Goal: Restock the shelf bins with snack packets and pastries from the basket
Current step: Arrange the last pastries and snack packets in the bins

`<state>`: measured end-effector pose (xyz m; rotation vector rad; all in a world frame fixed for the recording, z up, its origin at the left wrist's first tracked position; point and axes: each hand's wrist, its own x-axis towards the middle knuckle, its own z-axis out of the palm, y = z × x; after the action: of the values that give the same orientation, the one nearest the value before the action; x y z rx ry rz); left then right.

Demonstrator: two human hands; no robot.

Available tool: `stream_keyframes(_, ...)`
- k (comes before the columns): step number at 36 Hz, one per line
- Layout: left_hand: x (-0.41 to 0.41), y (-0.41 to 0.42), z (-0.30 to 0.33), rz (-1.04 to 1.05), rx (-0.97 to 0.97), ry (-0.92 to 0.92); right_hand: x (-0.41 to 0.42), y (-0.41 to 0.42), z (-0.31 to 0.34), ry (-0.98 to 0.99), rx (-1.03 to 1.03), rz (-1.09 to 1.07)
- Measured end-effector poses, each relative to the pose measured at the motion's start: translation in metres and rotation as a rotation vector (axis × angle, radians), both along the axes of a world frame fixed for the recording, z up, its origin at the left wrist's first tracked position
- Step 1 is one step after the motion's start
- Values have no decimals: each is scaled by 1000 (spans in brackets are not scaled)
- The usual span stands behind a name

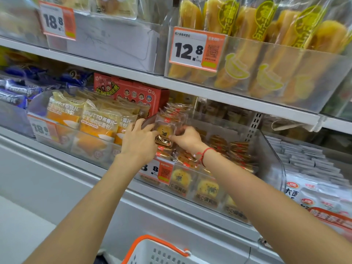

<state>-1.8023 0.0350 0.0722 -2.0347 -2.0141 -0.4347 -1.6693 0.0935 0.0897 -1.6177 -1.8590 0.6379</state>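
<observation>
Two hands hold one clear-wrapped pastry packet [165,130] above the middle clear shelf bin [270,149]. Left hand [140,139] pinches its left edge; right hand [187,139] pinches its lower right corner. The packet stands upright, face toward the camera, long axis roughly vertical. One white basket [158,252] with an orange handle sits below.

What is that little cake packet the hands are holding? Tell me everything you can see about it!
The pastry packet is a clear, shiny plastic wrapper with a round golden-yellow pastry inside, dark specks on top and dark printing across the front. It is held tilted over the clear bin on the middle shelf, above more packets like it. The left hand touches its left side and the right hand pinches its lower right edge with curled fingers.
</observation>
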Motion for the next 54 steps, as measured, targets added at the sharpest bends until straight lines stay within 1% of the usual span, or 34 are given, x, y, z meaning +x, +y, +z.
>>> stream_keyframes(4,3,-5,0,-2,9,-32,13,-4,6,73,-81,51)
stream_keyframes(9,7,-14,1,-24,55,-61,27,-18,2,138,-38,21)
stream_keyframes(11,10,-22,1,-60,112,-89,35,-32,2,160,20,22)
stream_keyframes(13,15,-32,0,-117,215,-123,42,-49,3,188,107,44)
stream_keyframes(15,21,-47,0,-178,335,-180,49,-71,6,221,166,72)
stream_keyframes(16,26,-56,1,-194,355,-220,54,-83,8,237,177,90)
stream_keyframes(20,45,-100,-4,-186,243,-432,77,-129,0,267,130,170)
stream_keyframes(22,54,-120,-14,-175,161,-483,89,-149,-16,299,69,168)
stream_keyframes(25,69,-145,-42,-141,2,-548,105,-173,-54,355,-70,138)
stream_keyframes(28,82,-161,-87,-111,-176,-611,121,-193,-104,344,-262,104)
stream_keyframes(32,96,-171,-152,-108,-432,-537,147,-215,-176,295,-514,72)
stream_keyframes(36,103,-183,-216,-102,-705,-451,172,-238,-248,233,-724,24)
stream_keyframes(41,112,-206,-286,-117,-998,-298,190,-270,-321,99,-869,4)
stream_keyframes(43,113,-219,-314,-129,-1101,-213,190,-281,-342,51,-925,28)
stream_keyframes(46,114,-240,-343,-210,-1158,6,180,-292,-365,-1,-1011,101)
stream_keyframes(48,120,-248,-350,-309,-1122,158,168,-301,-372,-121,-1015,219)
stream_keyframes(50,129,-251,-352,-403,-1120,232,156,-308,-381,-244,-991,333)
stream_keyframes(52,137,-248,-352,-483,-1147,298,146,-317,-392,-284,-958,333)
stream_keyframes(54,144,-246,-351,-472,-1194,311,141,-324,-398,-360,-902,307)
